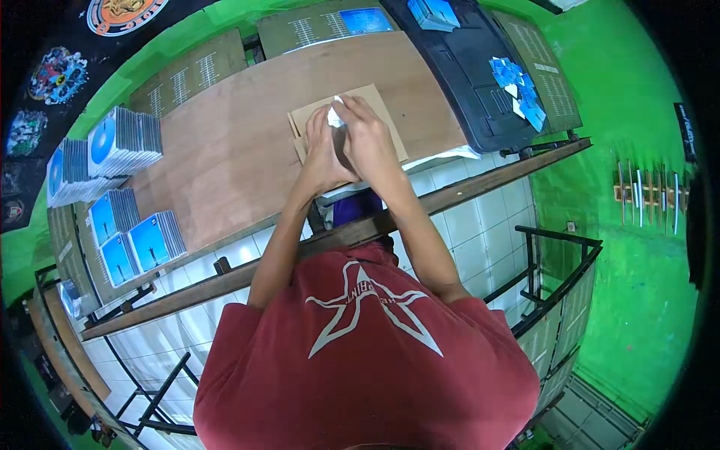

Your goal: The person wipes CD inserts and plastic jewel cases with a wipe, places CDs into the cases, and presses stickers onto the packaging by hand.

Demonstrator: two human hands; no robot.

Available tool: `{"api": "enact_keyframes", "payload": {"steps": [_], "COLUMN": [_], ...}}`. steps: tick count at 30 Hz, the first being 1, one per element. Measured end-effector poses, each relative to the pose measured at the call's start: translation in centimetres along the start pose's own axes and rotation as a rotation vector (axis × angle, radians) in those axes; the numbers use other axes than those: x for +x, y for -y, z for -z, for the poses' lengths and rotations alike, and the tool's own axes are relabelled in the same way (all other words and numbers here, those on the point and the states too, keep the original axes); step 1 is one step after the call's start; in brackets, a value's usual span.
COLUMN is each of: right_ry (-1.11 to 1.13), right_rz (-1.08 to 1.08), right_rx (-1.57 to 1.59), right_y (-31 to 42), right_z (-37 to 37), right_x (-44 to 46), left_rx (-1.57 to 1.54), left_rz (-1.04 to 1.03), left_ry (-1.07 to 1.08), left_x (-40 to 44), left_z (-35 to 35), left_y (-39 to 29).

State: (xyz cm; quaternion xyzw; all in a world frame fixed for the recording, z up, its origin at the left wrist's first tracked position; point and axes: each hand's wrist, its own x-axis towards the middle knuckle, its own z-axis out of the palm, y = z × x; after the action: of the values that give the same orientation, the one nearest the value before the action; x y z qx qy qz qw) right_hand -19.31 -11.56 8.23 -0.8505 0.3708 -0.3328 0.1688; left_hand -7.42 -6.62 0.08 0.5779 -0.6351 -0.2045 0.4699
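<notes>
My left hand (pixel 321 152) and my right hand (pixel 367 140) are close together over a flat brown cardboard piece (pixel 381 110) on the wooden board. Between my fingertips a small crumpled white piece (pixel 335 118) shows; whether it is paper, cloth or plastic I cannot tell. Fingers of both hands are closed around it. Below it, between the palms, lies a dark grey area that is partly hidden. The cardboard sticks out beyond both hands on either side.
Stacks of blue-covered disc cases (pixel 124 142) stand at the board's (pixel 225 142) left end, with more cases (pixel 154 240) nearer me. On the right, a black plastic lid (pixel 465 75) carries blue-and-white scraps (pixel 521 90) and a blue stack (pixel 433 13). A wooden rail (pixel 487 178) runs before me.
</notes>
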Motion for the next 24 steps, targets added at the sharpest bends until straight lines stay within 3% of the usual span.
{"api": "enact_keyframes", "payload": {"steps": [15,24], "right_ry": [0.151,0.08], "right_rz": [-0.089,0.024], "right_rx": [-0.089,-0.081], "right_y": [4.2,1.4], "right_z": [4.9,-0.5], "right_x": [-9.7,0.0], "left_rx": [-0.046,-0.071], "left_rz": [0.005,-0.018], "left_ry": [-0.022,-0.04], "left_x": [0.0,-0.7], "left_z": [0.3,0.7], "left_y": [-0.6,0.3]}}
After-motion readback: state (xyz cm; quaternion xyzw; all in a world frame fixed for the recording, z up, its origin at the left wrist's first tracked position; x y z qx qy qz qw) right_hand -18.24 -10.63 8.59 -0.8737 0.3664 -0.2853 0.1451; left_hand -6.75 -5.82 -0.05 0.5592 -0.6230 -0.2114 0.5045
